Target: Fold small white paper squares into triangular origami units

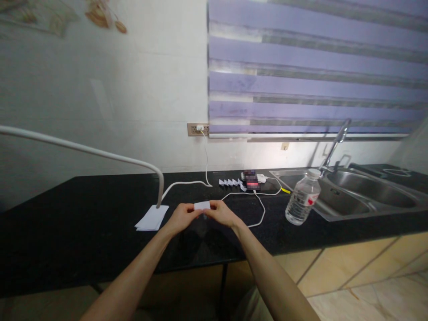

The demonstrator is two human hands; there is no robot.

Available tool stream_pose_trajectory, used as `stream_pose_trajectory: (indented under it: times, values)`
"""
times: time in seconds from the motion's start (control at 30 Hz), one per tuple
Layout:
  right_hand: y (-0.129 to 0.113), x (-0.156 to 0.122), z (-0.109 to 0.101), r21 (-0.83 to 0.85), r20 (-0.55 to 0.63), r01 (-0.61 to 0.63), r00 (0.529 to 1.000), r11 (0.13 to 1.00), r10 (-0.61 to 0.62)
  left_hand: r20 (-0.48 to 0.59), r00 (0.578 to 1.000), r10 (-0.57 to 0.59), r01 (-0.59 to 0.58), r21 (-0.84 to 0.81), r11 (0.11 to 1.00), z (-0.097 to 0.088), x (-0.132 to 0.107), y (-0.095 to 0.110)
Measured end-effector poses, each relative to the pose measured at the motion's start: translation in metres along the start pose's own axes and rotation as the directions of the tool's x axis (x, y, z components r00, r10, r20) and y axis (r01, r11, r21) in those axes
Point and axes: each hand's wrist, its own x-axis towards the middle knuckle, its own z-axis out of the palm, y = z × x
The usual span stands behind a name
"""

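Observation:
Between my two hands, a small white piece of paper [202,205] is held just above the black countertop. My left hand [182,218] pinches its left end, and my right hand [221,213] grips the right end, with the thumbs close together at the lower edge. Whether the paper is folded, I cannot tell. Left of my hands lies a small stack of white paper sheets [152,219], a white cable passing over its top edge. Farther back, several small folded white paper pieces [230,182] stand in a row.
Beside the folded pieces lies a blurred dark device [251,180] with white cables [264,209]. A clear plastic bottle [302,198] stands at the right, near the steel sink [334,217] and faucet [337,138]. A thick white cable [83,146] arches in from the left.

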Motion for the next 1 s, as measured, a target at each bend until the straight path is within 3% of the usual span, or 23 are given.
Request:
stream_pose_trajectory:
  times: [0.2,0.3,0.43,0.57,0.67,0.77,0.87,1.0]
  values:
    - [0.005,0.003,-0.001,-0.085,0.007,0.017,1.0,0.996,-0.016,0.001,1.0,-0.009,0.009,-0.008,1.0,-0.001,0.002,-0.007]
    - [0.008,0.003,0.0,-0.055,0.039,-0.012,0.999,0.998,0.014,-0.03,0.998,0.054,-0.056,-0.075,0.996,-0.004,0.003,-0.008]
    - [0.007,0.003,0.002,-0.004,-0.025,0.0,1.0,1.0,0.0,-0.01,0.994,0.106,-0.106,-0.074,0.992,-0.004,0.001,-0.005]
    - [0.004,0.002,-0.001,0.043,0.055,0.0,0.998,0.999,-0.003,-0.04,0.994,0.105,-0.109,-0.09,0.99,-0.003,-0.005,-0.005]
    - [0.006,0.0,-0.01,0.046,-0.062,-0.052,0.997,0.998,0.055,-0.106,0.994,0.037,-0.052,-0.15,0.987,-0.004,-0.01,-0.016]
    - [0.011,-0.003,-0.016,0.153,-0.243,-0.09,0.962,0.984,0.126,-0.286,0.95,-0.126,0.036,-0.303,0.952,-0.005,-0.012,-0.031]
    - [0.015,-0.008,-0.009,0.315,-0.15,-0.131,0.971,0.94,0.186,-0.27,0.936,-0.227,0.082,-0.462,0.883,0.0,-0.012,-0.04]
    - [0.011,-0.012,0.009,0.431,-0.051,-0.165,0.977,0.887,0.207,-0.205,0.956,-0.212,0.073,-0.533,0.843,0.011,-0.012,-0.037]
